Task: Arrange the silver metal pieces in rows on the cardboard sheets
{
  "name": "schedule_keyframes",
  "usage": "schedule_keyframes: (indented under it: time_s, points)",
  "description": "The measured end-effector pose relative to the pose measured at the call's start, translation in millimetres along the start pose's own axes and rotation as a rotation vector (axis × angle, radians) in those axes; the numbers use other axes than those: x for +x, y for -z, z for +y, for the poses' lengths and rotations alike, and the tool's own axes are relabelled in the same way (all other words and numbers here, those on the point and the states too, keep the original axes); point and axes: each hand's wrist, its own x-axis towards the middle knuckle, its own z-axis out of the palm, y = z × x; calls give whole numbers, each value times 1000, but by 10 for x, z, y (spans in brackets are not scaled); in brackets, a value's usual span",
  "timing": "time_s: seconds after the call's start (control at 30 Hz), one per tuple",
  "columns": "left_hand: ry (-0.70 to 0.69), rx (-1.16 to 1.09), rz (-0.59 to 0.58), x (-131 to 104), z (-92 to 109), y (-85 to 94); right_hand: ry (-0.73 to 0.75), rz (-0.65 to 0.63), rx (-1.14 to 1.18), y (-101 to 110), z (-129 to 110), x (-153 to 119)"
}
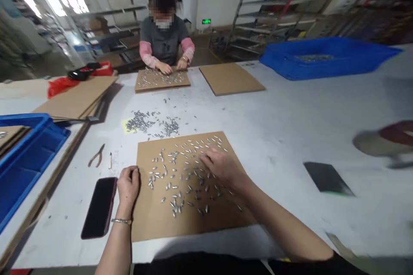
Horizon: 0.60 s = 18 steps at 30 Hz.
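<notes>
A brown cardboard sheet (pixel 145 219) lies in front of me, strewn with many small, shiny silver metal pieces (pixel 207 209) with pointed ends. Those toward its far right corner are spaced in rough rows; others lie scattered or bunched. My right hand (pixel 222 165) is over the upper right part of the sheet, thumb and fingers pressed together among the pieces; what is between the fingertips is hidden. At the sheet's left edge rests my left hand (pixel 128 184), its fingers curled in; I cannot make out whether they hold anything.
Loose piles of silver pieces (pixel 138 121) lie beyond my sheet. Pliers (pixel 97 156) and a phone (pixel 100 207) are on the left. Opposite, a person (pixel 164 38) handles pieces on cardboard (pixel 161 88). A blue tray (pixel 329 68) stands far right, another blue tray (pixel 29 189) left.
</notes>
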Motion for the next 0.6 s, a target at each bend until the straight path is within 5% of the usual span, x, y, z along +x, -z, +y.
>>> schedule_keyframes:
  time_s: [0.1, 0.23, 0.6]
  points:
    - [20, 5, -23, 49, -14, -23, -19, -153, -17, 132, -60, -71]
    - [23, 0, -34, 74, -20, -21, 104, -303, -29, 3, -283, -8]
    - [-59, -27, 44, 35, -4, 20, 166, -257, -82, -410, -417, 101]
